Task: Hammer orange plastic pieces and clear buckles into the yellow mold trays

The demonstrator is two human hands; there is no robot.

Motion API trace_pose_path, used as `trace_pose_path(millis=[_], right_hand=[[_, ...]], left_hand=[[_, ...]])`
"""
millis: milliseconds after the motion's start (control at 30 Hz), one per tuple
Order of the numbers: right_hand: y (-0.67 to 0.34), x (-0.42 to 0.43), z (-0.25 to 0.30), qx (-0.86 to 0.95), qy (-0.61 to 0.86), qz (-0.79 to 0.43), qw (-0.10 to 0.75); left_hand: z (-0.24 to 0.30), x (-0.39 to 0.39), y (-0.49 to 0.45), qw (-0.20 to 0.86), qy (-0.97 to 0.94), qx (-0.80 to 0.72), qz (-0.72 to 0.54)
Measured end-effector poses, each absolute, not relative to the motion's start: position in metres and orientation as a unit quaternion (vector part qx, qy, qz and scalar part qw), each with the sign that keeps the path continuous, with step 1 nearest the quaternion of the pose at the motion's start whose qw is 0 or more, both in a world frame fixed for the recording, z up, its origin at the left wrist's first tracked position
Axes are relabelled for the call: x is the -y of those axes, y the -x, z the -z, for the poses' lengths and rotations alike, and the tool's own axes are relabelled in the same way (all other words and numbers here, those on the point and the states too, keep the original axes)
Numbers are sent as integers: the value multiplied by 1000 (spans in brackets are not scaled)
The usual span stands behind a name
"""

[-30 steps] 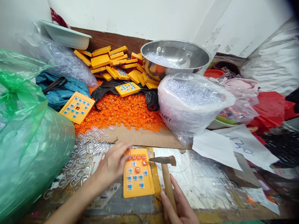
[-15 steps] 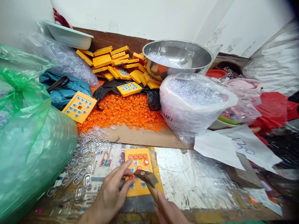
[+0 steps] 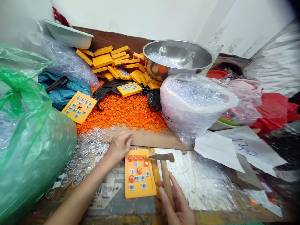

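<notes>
A yellow keypad plate (image 3: pixel 139 178) with small blue squares and several orange caps lies flat in front of me. My right hand (image 3: pixel 177 204) is wrapped round the wooden handle of a small hammer (image 3: pixel 165 172), whose metal head hovers just right of the plate's top edge. My left hand (image 3: pixel 119 145) reaches forward past the plate's upper left corner, fingers curled, toward the pile of orange caps (image 3: pixel 126 114) and beside the clear oval pieces (image 3: pixel 90 148). What the fingers hold, if anything, is hidden.
A heap of yellow plates (image 3: pixel 117 64) lies at the back, one more plate (image 3: pixel 78 107) at the left. A steel bowl (image 3: pixel 179 56) and a plastic bag of clear pieces (image 3: pixel 194 103) stand at the right. A big green bag (image 3: pixel 30 137) crowds the left. Papers (image 3: pixel 236 147) lie at right.
The hammer has lifted off the plate and swung back to its right side. My left hand left the plate's lower part and reached forward toward the loose pieces. One more orange cap sits on the plate.
</notes>
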State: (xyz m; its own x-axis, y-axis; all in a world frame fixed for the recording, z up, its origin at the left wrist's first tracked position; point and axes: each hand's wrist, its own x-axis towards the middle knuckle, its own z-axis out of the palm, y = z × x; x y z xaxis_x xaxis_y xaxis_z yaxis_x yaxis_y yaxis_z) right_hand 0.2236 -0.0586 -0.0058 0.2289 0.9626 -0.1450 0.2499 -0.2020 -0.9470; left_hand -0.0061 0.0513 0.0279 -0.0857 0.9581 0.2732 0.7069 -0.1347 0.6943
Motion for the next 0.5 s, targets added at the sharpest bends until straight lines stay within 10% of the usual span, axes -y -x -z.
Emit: trace_pose_path(millis=[500], right_hand=[[-218, 49, -6, 341, 619, -550, 446]], left_hand=[[-18, -103, -16, 187, -714, -626, -251]])
